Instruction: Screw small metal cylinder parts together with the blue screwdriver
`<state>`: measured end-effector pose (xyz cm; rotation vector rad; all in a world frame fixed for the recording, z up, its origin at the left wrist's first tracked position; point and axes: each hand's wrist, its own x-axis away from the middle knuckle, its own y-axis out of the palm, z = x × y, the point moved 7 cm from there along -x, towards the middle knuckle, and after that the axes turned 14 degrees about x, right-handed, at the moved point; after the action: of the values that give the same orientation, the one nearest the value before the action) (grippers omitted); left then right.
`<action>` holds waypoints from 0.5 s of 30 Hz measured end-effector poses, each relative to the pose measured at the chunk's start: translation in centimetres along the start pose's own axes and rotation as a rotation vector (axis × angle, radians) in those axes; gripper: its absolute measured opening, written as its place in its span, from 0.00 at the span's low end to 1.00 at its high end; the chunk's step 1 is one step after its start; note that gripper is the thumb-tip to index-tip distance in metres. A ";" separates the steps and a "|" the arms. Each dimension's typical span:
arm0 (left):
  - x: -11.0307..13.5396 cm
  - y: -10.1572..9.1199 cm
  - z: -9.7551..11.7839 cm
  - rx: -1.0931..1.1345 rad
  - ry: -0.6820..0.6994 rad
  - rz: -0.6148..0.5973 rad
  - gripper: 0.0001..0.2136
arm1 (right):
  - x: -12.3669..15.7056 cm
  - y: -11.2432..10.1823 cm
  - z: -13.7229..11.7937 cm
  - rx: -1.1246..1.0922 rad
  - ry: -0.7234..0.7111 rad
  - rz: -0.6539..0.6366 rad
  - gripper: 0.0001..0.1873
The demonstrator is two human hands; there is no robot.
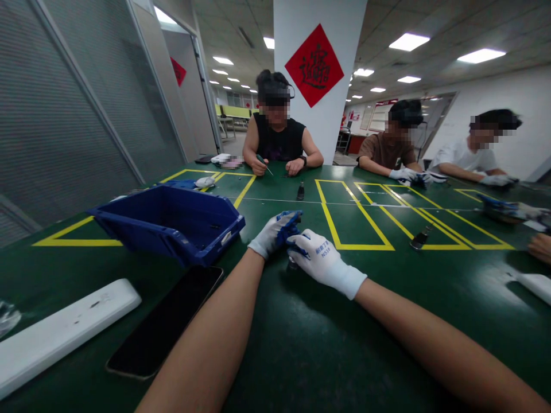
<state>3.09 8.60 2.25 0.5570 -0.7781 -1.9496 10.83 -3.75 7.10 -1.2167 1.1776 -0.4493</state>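
Observation:
My left hand (278, 232), in a white glove with blue-coated palm and fingers, reaches over the green table with its fingers curled. Beside it and slightly nearer, my right hand (316, 255), gloved the same way, has its fingers bent inward so that the two hands meet. Under the right fingertips shows the lower end of a small dark piece with a shiny base (293, 263); the rest of it is hidden. Whatever the left fingers close on is covered by the gloves. A similar small dark, bottle-shaped piece (300, 191) stands farther off, past the hands.
Left of my hands sits a blue plastic bin (206, 244). A black phone (172, 321) and a long white device (69, 332) lie nearer. Another dark piece (420, 237) stands right. Yellow tape (365, 247) marks the green table (275, 344). A person opposite holds a screwdriver (263, 163).

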 end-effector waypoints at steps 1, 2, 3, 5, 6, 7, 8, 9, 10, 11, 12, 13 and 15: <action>0.1 0.1 0.4 0.016 0.028 -0.001 0.15 | 0.2 0.3 0.3 -0.034 0.035 0.008 0.20; 0.3 0.1 0.8 0.035 0.061 -0.005 0.15 | 0.4 0.5 0.8 -0.076 0.085 0.026 0.23; 0.5 0.2 1.2 0.054 0.088 -0.007 0.15 | 0.8 0.9 1.3 -0.117 0.144 0.039 0.26; 0.9 0.1 1.9 0.042 0.105 -0.011 0.16 | 1.5 1.7 2.4 -0.168 0.249 0.019 0.29; 1.2 0.1 2.1 -0.001 0.085 -0.022 0.16 | 1.7 2.1 2.6 -0.168 0.266 -0.013 0.29; 1.5 0.1 2.1 -0.058 0.051 -0.038 0.15 | 1.9 2.5 2.7 -0.149 0.254 -0.050 0.29; 1.8 0.1 2.1 -0.120 0.009 -0.059 0.15 | 2.0 2.7 2.7 -0.116 0.224 -0.082 0.29; 2.0 0.0 2.0 -0.173 -0.029 -0.078 0.15 | 2.0 2.8 2.5 -0.074 0.187 -0.100 0.30; 2.3 0.0 1.9 -0.209 -0.061 -0.098 0.16 | 2.0 2.8 2.5 -0.031 0.155 -0.107 0.30; 2.4 0.0 1.8 -0.235 -0.093 -0.123 0.17 | 2.0 2.7 2.4 0.006 0.132 -0.111 0.30; 2.5 0.0 1.6 -0.258 -0.121 -0.152 0.18 | 2.0 2.7 2.4 0.035 0.118 -0.112 0.30; 2.6 0.2 1.4 -0.292 -0.151 -0.190 0.19 | 2.0 2.7 2.4 0.055 0.113 -0.109 0.29; 2.7 0.6 1.0 -0.379 -0.187 -0.278 0.19 | 1.9 2.6 2.5 0.079 0.111 -0.099 0.26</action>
<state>1.51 6.32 3.20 0.2645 -0.4393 -2.3604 12.91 -3.16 3.64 -1.1975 1.1858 -0.6396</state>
